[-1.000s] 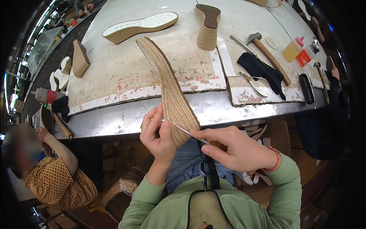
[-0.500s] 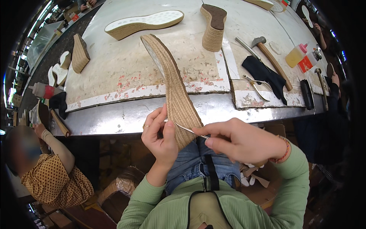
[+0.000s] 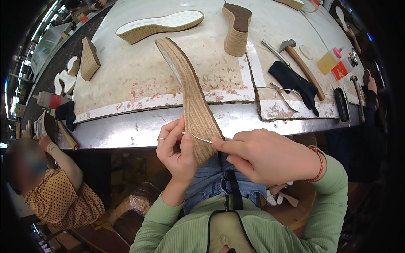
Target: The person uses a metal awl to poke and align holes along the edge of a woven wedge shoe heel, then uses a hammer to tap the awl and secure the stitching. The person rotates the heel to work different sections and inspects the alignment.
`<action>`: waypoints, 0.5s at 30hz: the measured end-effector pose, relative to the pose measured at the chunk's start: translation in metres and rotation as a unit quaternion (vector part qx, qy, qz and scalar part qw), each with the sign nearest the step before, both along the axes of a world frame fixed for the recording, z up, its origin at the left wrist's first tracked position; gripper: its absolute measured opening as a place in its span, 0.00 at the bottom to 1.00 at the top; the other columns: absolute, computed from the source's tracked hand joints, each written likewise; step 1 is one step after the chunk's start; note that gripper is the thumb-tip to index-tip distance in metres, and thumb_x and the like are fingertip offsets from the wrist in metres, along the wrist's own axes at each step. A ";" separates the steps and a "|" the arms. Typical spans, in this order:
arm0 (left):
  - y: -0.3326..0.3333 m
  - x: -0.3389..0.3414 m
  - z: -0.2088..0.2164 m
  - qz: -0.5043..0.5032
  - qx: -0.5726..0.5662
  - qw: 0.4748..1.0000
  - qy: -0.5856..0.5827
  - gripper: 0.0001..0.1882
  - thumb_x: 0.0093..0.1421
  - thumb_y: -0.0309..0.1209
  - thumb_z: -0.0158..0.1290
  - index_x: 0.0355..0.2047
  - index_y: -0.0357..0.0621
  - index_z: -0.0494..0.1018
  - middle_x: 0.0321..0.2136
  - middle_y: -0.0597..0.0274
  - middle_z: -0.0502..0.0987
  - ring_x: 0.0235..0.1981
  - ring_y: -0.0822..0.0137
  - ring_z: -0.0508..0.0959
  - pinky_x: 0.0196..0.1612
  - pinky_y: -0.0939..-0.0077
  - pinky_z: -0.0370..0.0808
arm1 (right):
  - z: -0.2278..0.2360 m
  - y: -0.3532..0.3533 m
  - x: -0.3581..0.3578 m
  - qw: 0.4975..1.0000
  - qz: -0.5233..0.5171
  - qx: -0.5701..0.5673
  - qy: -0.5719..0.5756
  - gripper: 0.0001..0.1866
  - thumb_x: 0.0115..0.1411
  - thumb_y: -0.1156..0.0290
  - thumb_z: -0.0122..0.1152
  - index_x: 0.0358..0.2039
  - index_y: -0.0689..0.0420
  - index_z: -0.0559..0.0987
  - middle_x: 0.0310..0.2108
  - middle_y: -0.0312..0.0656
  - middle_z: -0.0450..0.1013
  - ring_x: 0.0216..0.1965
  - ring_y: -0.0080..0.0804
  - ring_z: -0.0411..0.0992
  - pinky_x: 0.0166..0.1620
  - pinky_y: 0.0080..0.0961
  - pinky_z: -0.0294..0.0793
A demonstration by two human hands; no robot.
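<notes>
A rope-wrapped wedge shoe sole (image 3: 195, 99) stands tilted in front of me, its toe end pointing away over the bench and its thick heel near my lap. My left hand (image 3: 175, 147) is closed on the near left side of the heel, thumb against the braid. In my right hand (image 3: 270, 156) is a thin metal hand tool (image 3: 203, 139), with the forefinger stretched along it. The tool's slim curved shaft lies across the rope face, and its tip reaches my left thumb and fingers. Its handle is hidden in my right hand.
More wedge soles (image 3: 160, 26) lie on the worn bench (image 3: 139, 71). To the right are a hammer (image 3: 303, 67), nippers (image 3: 285, 98), a black cloth (image 3: 293, 82) and a yellow squeeze bottle (image 3: 330, 61). A co-worker (image 3: 63, 189) sits at the left. Below stands a box of offcuts (image 3: 291, 206).
My right hand has turned and shifted slightly, its forefinger now further over the tool and its wrist a little to the right. The left hand and sole stay nearly still.
</notes>
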State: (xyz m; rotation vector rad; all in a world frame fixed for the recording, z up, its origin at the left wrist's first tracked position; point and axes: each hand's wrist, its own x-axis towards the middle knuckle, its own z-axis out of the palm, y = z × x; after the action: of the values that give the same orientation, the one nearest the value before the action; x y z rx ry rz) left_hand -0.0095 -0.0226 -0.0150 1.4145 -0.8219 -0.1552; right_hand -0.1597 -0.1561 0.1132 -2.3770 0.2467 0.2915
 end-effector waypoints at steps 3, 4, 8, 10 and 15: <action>0.000 0.001 0.000 -0.003 0.003 1.000 -0.001 0.19 0.57 0.19 0.53 0.50 0.32 0.77 0.42 0.57 0.75 0.28 0.79 0.70 0.31 0.86 0.68 | -0.011 -0.002 -0.011 0.993 -0.024 0.060 -0.099 0.23 0.60 0.76 0.57 0.57 0.65 0.73 0.25 0.51 0.74 0.25 0.48 0.73 0.30 0.36 0.71; 0.001 0.001 -0.001 -0.003 0.005 1.000 -0.001 0.19 0.56 0.19 0.53 0.50 0.32 0.77 0.42 0.57 0.75 0.27 0.79 0.69 0.30 0.86 0.68 | -0.012 -0.002 -0.012 0.991 -0.036 0.083 -0.099 0.23 0.60 0.77 0.56 0.57 0.64 0.73 0.24 0.51 0.73 0.23 0.45 0.72 0.30 0.35 0.71; -0.001 0.000 0.000 -0.003 0.000 1.000 0.004 0.20 0.55 0.18 0.53 0.50 0.33 0.77 0.41 0.58 0.76 0.27 0.80 0.69 0.30 0.86 0.68 | -0.018 0.000 -0.014 0.979 -0.078 0.165 -0.089 0.23 0.62 0.76 0.55 0.59 0.64 0.72 0.21 0.47 0.71 0.19 0.33 0.66 0.28 0.28 0.68; -0.001 0.001 -0.001 -0.002 0.003 1.000 -0.003 0.20 0.55 0.18 0.54 0.50 0.34 0.77 0.41 0.58 0.76 0.27 0.79 0.69 0.30 0.86 0.68 | -0.022 0.001 -0.013 0.974 -0.089 0.192 -0.081 0.22 0.64 0.76 0.54 0.59 0.64 0.72 0.19 0.45 0.69 0.19 0.27 0.63 0.27 0.26 0.67; 0.000 0.002 -0.004 0.002 0.004 1.000 0.006 0.20 0.55 0.18 0.54 0.50 0.34 0.77 0.41 0.57 0.76 0.27 0.79 0.69 0.30 0.86 0.69 | -0.011 -0.001 -0.005 0.971 -0.107 0.213 -0.022 0.18 0.64 0.73 0.53 0.52 0.70 0.75 0.18 0.56 0.72 0.19 0.42 0.72 0.28 0.35 0.70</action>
State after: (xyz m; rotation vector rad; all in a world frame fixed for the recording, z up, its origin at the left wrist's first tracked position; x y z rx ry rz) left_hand -0.0079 -0.0228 -0.0192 1.4210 -0.8088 -0.1631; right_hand -0.1648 -0.1572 0.1021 -1.9103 0.3767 0.1673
